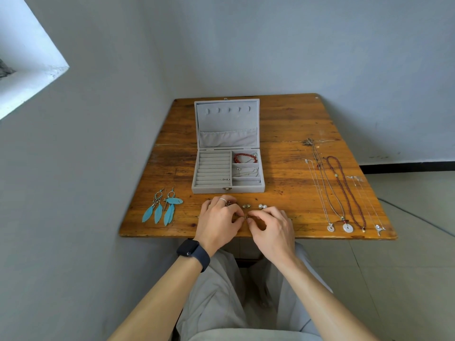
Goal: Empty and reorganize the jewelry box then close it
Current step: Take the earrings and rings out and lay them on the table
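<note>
Evidently a small piece [246, 217] is being worked close to the near edge of the table [290, 124]. The left hand [218, 221] and the right hand [270, 225] are curled, and the piece is pinched between their meeting fingertips. What it is cannot be told, as it is too small and half covered. The jewelry box [227, 190] stands open at the middle of the table, its lid laid back toward the far edge. A red bead bracelet [245, 157] and a silver chain [246, 171] lie in its right compartments.

For the step to be done well, the piece should be kept low over the wood, so that nothing is lost over the near edge if dropped. The pearl studs [262, 206] and gold studs [246, 206] just beyond the fingers should not be brushed. The piece is best set down in line with them, apart from the feather earrings [163, 207] near the near left corner and the necklaces [344, 193] toward the right edge.
</note>
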